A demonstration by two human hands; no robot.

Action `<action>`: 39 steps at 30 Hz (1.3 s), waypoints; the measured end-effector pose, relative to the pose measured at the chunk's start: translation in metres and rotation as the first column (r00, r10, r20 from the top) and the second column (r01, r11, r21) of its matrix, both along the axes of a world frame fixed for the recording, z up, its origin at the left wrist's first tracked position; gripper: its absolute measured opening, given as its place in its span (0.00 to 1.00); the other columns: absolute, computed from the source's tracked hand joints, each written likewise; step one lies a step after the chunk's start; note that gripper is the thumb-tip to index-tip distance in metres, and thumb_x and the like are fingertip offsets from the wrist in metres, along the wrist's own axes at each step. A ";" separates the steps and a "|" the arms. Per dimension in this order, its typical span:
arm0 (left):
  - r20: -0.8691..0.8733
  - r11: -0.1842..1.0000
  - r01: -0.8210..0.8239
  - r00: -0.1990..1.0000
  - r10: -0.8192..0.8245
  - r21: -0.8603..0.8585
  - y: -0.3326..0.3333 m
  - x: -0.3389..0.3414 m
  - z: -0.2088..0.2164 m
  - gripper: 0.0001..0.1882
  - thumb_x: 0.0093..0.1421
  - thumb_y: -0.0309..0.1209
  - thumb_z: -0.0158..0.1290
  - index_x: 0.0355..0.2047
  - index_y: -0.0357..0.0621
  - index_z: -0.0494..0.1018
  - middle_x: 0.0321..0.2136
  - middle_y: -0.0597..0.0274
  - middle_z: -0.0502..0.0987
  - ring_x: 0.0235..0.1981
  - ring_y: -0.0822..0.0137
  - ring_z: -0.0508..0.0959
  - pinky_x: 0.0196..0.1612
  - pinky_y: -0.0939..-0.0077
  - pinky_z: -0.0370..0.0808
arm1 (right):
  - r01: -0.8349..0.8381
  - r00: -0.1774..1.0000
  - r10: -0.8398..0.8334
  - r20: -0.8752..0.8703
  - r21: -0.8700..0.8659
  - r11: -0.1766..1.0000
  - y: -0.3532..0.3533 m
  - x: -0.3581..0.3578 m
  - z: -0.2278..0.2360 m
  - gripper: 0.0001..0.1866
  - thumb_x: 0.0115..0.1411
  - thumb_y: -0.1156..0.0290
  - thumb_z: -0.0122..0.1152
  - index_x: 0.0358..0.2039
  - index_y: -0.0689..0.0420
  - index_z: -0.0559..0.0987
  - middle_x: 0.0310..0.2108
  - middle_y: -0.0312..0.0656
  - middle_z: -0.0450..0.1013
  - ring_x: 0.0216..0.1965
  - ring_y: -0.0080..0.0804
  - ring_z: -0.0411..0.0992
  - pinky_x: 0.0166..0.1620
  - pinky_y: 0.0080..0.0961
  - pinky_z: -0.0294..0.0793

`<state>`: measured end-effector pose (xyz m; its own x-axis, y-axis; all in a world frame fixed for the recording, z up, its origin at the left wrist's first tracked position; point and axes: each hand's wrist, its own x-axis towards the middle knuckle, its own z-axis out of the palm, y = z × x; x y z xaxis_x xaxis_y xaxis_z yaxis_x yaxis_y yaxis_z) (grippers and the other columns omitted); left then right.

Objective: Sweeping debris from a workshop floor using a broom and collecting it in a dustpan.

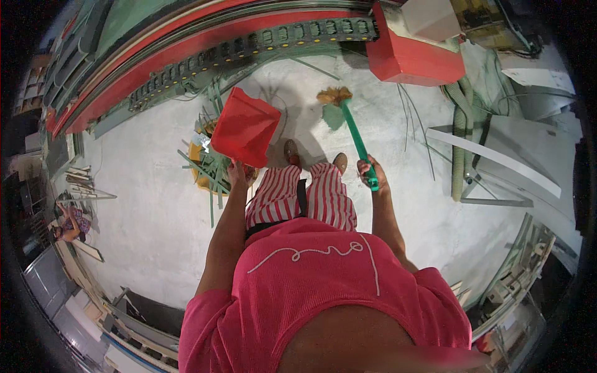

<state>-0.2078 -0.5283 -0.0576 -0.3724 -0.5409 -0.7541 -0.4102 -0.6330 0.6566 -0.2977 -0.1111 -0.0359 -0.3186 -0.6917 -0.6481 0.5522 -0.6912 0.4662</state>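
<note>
My left hand (239, 174) is closed at the lower end of a red dustpan (246, 127), which is raised in front of me to the left. Its pan is tilted and partly covers a yellow tub (203, 180) full of thin green-grey strips (214, 168). My right hand (374, 173) is wrapped round the lower end of the green handle of a hand brush (355, 132). The brush's brown bristles (334, 95) point away from me, over the pale floor. Brush and dustpan are apart.
A long red machine with a black cable chain (261, 50) spans the far side, ending in a red housing (413, 59). Loose strips (410, 115) lie on the floor (298, 93). Ribbed hoses (460, 143) and a white panel (497, 163) are right. Another person (73, 224) is far left.
</note>
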 end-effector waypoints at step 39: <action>0.103 0.994 0.112 0.989 -0.110 -0.013 0.005 -0.022 0.026 0.14 0.48 0.37 0.45 0.31 0.45 0.56 0.16 0.63 0.65 0.09 0.67 0.68 0.08 0.79 0.63 | 0.162 0.987 -0.161 -0.019 0.171 0.972 0.050 0.064 0.068 0.09 0.52 0.64 0.46 0.25 0.56 0.63 0.13 0.33 0.54 0.12 0.18 0.55 0.13 0.13 0.58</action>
<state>-0.2297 -0.5233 -0.0319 -0.3527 -0.5148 -0.7814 -0.5422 -0.5682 0.6190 -0.2334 -0.0613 0.0321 -0.4207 -0.5098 -0.7504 0.4290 -0.8406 0.3306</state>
